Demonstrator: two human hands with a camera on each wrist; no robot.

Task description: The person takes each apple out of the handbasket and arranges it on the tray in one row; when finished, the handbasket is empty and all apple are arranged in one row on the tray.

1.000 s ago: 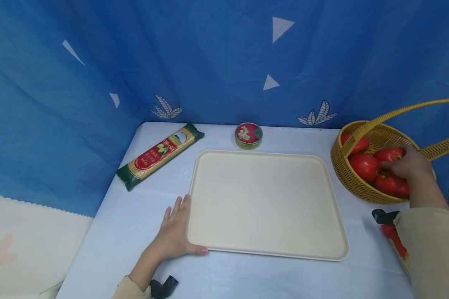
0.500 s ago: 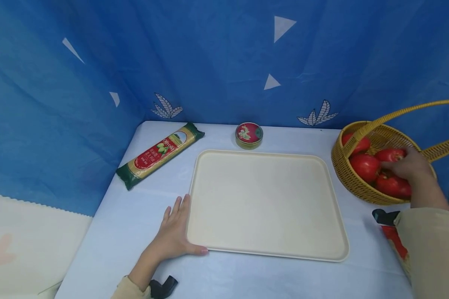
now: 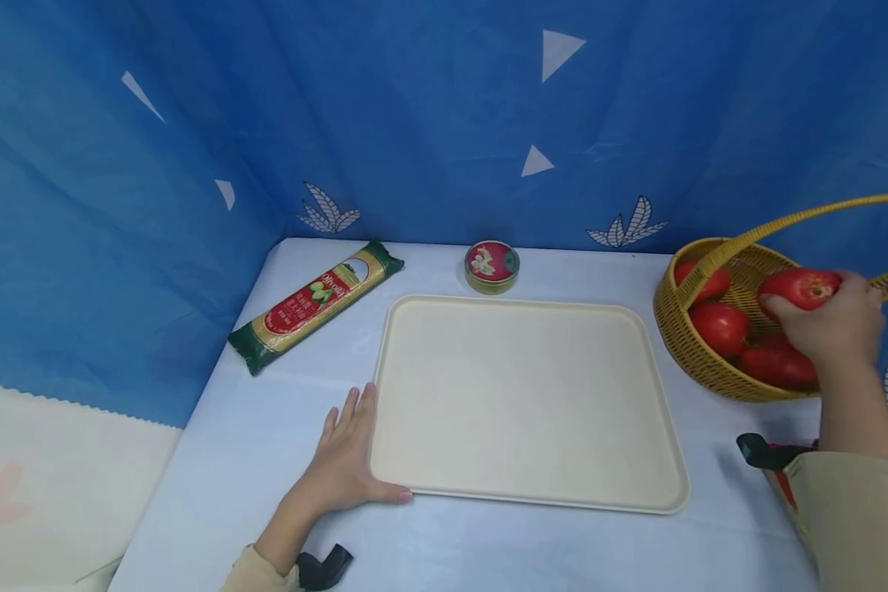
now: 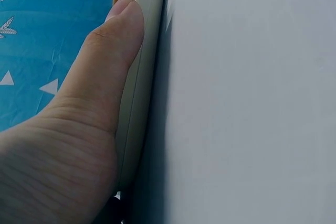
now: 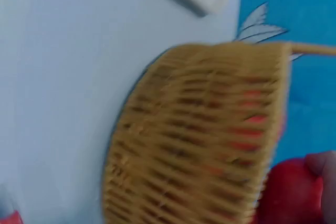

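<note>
My right hand (image 3: 844, 329) grips a red tomato (image 3: 793, 286) at the top of the yellow wicker basket (image 3: 684, 349), just inside the handle. Several more tomatoes (image 3: 719, 329) lie in the basket below it. In the right wrist view the basket's woven side (image 5: 184, 140) fills the middle, and the held tomato (image 5: 291, 195) shows at the lower right with a fingertip on it. My left hand (image 3: 344, 464) rests at the near left corner of the cream tray (image 3: 525, 403), fingers spread along its left edge. The left thumb (image 4: 102, 66) lies along the tray's near side.
A green and gold pasta packet (image 3: 314, 306) lies at the back left. Behind the tray stands a round tin (image 3: 492, 267) with a red lid. A red packet (image 3: 784, 489) is partly hidden under the right sleeve. A blue curtain (image 3: 444, 123) closes off the back.
My right hand has lifted a tomato up from among the others in the basket and drawn it slightly to the right. The left hand and the tray stay put.
</note>
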